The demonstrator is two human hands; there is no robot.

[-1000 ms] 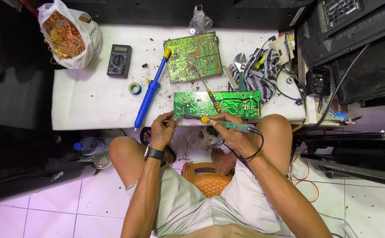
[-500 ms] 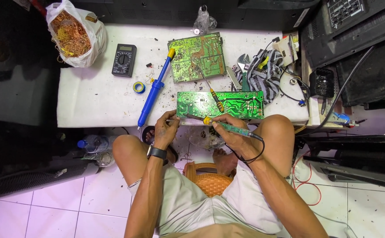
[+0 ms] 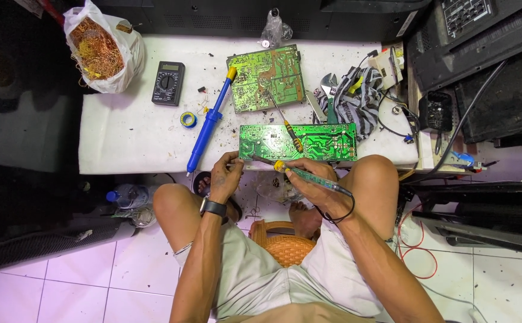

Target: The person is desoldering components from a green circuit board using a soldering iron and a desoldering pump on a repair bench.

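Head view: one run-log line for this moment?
left hand: at near circuit board edge | right hand: holds soldering iron, tip at board | blue desoldering pump: lying left

Left hand (image 3: 226, 176) nearer the circuit board (image 3: 300, 142).

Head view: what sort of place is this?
Probably a small electronics repair bench. A green circuit board lies at the edge of a white table, the right hand holds a soldering iron to it, and a multimeter sits nearby.

2 circuit boards (image 3: 297, 142) were green, the desoldering pump (image 3: 210, 122) blue with a yellow tip, the table (image 3: 129, 143) white, the multimeter (image 3: 168, 83) black.
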